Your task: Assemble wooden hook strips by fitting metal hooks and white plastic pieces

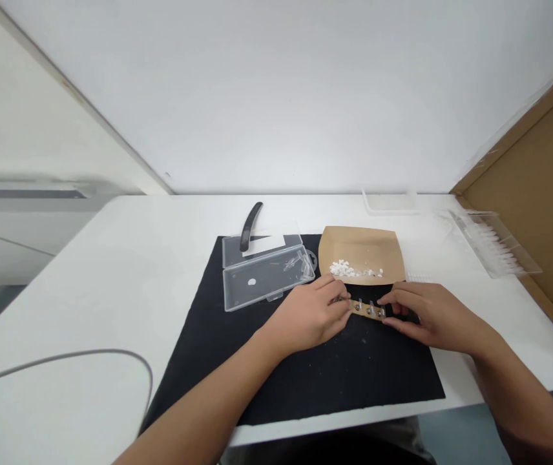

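Note:
A narrow tan strip (362, 309) lies above the black mat (325, 374), with several small round metal pieces and clear bits along it. My left hand (313, 313) is closed on the strip's left end, and its fingers hide that part. At the right end, my right hand (426, 316) has thumb and forefinger on either side of the strip, seeming to touch its edges. Just behind the hands is a tan paper tray (361, 248) with small white pieces (344, 268) in it.
Left of the paper tray, a clear hinged plastic case (245, 297) lies open with clear slips inside. A black curved nail file (250, 226) rests across its lid. At the right stands a clear box of pale tips (494, 248) beside a cardboard wall (542, 168). A cable (112, 352) crosses the left.

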Tool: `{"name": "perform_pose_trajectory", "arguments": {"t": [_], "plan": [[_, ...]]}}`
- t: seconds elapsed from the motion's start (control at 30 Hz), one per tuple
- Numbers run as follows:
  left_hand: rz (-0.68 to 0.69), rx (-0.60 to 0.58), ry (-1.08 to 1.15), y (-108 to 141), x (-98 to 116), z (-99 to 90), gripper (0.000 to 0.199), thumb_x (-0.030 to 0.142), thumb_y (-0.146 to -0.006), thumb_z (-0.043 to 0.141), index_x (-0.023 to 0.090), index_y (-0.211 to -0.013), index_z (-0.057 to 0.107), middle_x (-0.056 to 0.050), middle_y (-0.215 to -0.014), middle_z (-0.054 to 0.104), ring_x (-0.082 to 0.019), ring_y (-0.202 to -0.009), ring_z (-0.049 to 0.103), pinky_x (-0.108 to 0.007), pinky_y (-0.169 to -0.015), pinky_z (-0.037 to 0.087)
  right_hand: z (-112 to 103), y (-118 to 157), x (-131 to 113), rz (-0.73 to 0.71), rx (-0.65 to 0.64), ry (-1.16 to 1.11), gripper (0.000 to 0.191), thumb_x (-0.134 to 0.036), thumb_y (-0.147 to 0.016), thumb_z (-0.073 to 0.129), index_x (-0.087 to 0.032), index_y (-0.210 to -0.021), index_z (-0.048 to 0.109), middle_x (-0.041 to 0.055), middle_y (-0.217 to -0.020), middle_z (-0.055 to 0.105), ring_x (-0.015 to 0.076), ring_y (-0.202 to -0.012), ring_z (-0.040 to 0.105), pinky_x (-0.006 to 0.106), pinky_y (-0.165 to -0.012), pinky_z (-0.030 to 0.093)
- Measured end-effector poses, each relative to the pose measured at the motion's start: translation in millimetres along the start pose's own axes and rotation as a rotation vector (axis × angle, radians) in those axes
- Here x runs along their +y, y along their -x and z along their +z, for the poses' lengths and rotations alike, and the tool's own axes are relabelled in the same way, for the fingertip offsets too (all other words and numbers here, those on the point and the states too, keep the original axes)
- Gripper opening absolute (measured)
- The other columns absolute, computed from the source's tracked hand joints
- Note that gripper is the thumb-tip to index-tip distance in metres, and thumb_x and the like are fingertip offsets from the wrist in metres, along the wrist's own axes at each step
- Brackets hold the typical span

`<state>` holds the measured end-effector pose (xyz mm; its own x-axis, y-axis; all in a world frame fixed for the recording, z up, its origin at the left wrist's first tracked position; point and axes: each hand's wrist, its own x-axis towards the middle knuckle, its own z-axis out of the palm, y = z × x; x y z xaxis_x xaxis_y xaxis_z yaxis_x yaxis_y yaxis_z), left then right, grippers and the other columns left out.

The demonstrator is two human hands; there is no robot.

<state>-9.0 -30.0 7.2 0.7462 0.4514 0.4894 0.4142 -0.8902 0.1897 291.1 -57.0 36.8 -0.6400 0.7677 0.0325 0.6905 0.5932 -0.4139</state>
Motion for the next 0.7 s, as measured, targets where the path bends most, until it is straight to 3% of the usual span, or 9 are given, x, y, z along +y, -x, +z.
{"name": "perform_pose_trajectory", "arguments": {"t": [0.27,0.7], "plan": [[0.047,-0.048,-0.088,-3.4,1.9,-3.0,0.020,0.018,-0.107,0.052,0.014,-0.096,0.068,-0.009,-0.097,0.068,-0.021,-0.091,0.064,-0.032,-0.070,0.056,-0.3,-0.7,-0.2,-0.003,0.002,0.001,0.023,-0.036,-0.103,0.064,-0.027,-0.123,0.067,0.0018,-0.093,0.072,0.0167,-0.079,0.067,0.029,-0.071,0.049],[0.064,-0.026,-0.061,-3.0,-0.2,-1.1,0.019,0.018,-0.106,0.055,0.013,-0.094,0.068,-0.009,-0.096,0.067,-0.021,-0.090,0.064,-0.033,-0.073,0.058,0.7,-1.4,2.6,-0.001,-0.005,-0.018,0.022,-0.036,-0.103,0.064,-0.027,-0.122,0.068,0.0013,-0.092,0.071,0.0158,-0.078,0.066,0.028,-0.070,0.048]]}}
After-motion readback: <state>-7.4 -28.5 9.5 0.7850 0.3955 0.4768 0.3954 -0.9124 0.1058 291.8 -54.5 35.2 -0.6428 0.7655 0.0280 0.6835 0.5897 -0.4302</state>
